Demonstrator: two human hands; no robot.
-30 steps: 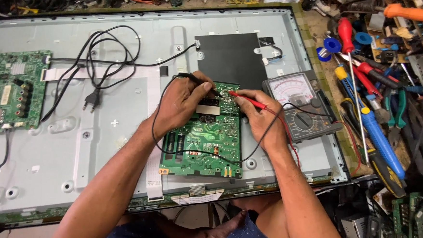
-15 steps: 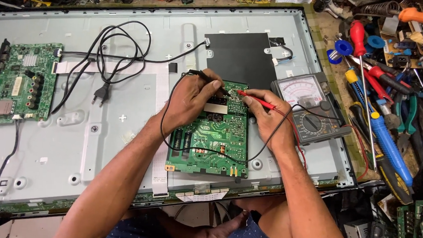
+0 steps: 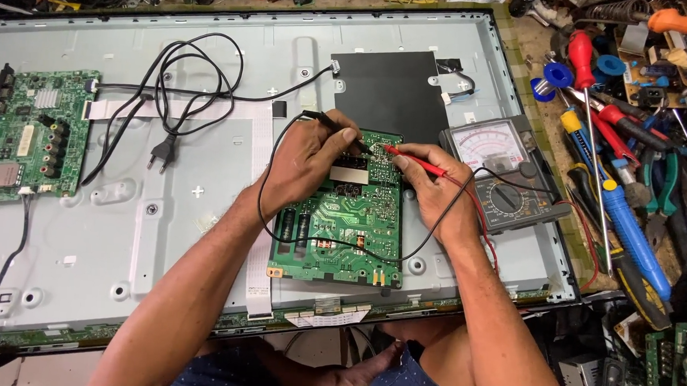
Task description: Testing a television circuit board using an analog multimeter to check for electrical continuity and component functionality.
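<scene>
- The left hand [image 3: 307,161] pinched a black probe [image 3: 339,126], lying upper-left to lower-right, tip on the green circuit board [image 3: 341,216] at frame centre.
- The right hand [image 3: 435,191] gripped a red probe [image 3: 416,161], its tip pointing left.
- An analog multimeter [image 3: 501,174] sat just right of the board.

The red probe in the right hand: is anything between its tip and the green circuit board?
Nothing visible. The red probe in the right hand points straight at the green circuit board; the left hand with the black probe stays beside it.

We count two green circuit boards, one under our hands [image 3: 341,232] and one at far left [image 3: 37,134], two probes, red [image 3: 416,161] and black [image 3: 335,126], one analogue meter [image 3: 501,174], and one power plug [image 3: 161,154].
</scene>
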